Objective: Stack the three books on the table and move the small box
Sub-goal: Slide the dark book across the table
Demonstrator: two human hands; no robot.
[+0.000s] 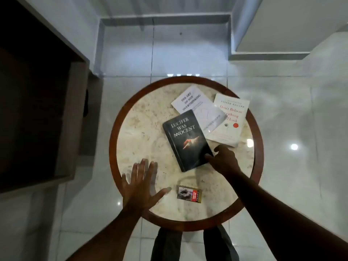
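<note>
On the round marble table three books fan out overlapping: cream book lowest, white book across it, black book on top. The left hand lies flat, fingers spread, holding nothing, while the right hand pinches the black book's near corner; the small box sits near the front edge

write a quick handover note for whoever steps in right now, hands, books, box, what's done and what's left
Left hand: open, fingers spread, flat over the table, holding nothing.
Right hand: fingertips on the near right corner of the black book, not lifted.
Books: fanned out, overlapping. Black book lies partly on the white book; the white book overlaps the cream book at the far right.
Small box: near edge of the table, between the hands, untouched.
Done: nothing squared up.
Left: stack all three books, move the box.
</note>
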